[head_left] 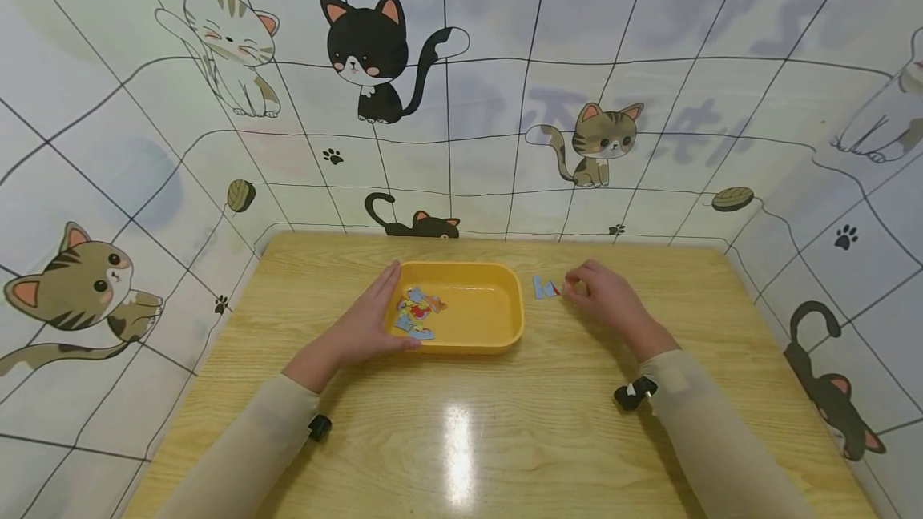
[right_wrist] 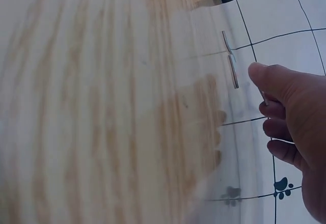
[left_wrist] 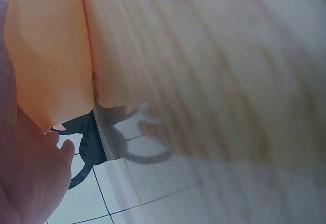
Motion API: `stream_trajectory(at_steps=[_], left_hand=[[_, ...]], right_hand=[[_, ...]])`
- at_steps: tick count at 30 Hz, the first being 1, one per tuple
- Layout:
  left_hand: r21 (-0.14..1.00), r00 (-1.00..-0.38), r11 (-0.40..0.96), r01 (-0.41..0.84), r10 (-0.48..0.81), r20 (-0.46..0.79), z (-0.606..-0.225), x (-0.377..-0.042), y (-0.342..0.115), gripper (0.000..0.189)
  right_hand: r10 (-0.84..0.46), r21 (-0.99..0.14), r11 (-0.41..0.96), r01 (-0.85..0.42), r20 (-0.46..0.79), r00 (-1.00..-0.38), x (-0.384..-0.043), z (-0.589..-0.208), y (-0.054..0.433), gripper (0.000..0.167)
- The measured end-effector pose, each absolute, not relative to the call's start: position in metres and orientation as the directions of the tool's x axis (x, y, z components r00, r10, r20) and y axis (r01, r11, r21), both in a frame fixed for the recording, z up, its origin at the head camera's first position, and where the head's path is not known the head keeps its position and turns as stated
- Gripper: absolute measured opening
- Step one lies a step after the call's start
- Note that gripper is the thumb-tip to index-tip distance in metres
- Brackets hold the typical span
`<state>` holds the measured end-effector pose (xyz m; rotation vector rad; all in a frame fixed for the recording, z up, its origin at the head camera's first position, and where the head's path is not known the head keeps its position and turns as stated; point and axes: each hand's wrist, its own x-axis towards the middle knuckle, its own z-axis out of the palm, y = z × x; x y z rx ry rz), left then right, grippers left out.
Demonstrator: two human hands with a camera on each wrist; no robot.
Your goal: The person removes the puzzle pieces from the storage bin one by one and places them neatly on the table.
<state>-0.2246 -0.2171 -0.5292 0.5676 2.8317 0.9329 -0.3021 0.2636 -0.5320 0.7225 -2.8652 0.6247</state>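
A yellow plastic tray (head_left: 483, 307) stands on the table, with several colourful puzzle pieces (head_left: 418, 311) lying in its left half. My left hand (head_left: 368, 319) grips the tray's left end, thumb along the front rim and fingers at the back-left corner. Right of the tray, a light-blue puzzle piece (head_left: 538, 287) and a blue-and-red one (head_left: 552, 289) lie side by side. Just beyond them my right hand (head_left: 613, 303) pinches a thin puzzle piece (right_wrist: 264, 99) between thumb and forefinger. Its printed face is mostly hidden by the fingers.
The wooden table (head_left: 461, 423) reflects a bright light near the front. Behind and at both sides hangs a white cloth (head_left: 490, 102) with grid lines and cartoon cats, meeting the table's far edge. Dark wrist cameras (head_left: 634, 393) sit at both sleeves.
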Motion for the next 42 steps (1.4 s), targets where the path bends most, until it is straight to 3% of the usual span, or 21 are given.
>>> stream_trajectory(at_steps=[12,19,29,42], left_hand=[[0.589,-0.924,0.741,0.322,0.381,0.026,-0.532,-0.226,-0.218,0.148],[0.588,-0.925,0.744,0.319,0.380,0.021,-0.531,-0.225,-0.218,0.149],[0.589,-0.917,0.735,0.336,0.398,0.027,-0.527,-0.223,-0.219,0.150],[0.599,-0.921,0.732,0.326,0.389,0.026,-0.529,-0.224,-0.218,0.149]], right_hand=[[-0.463,-0.382,0.795,-0.471,0.119,-0.878,-0.309,-0.537,0.263,0.017],[-0.446,-0.500,0.760,-0.416,0.064,-0.893,-0.311,-0.539,0.265,0.019],[-0.457,-0.571,0.723,-0.390,0.028,-0.889,-0.312,-0.538,0.270,0.036],[-0.443,-0.595,0.695,-0.403,0.086,-0.892,-0.305,-0.524,0.265,0.036]])
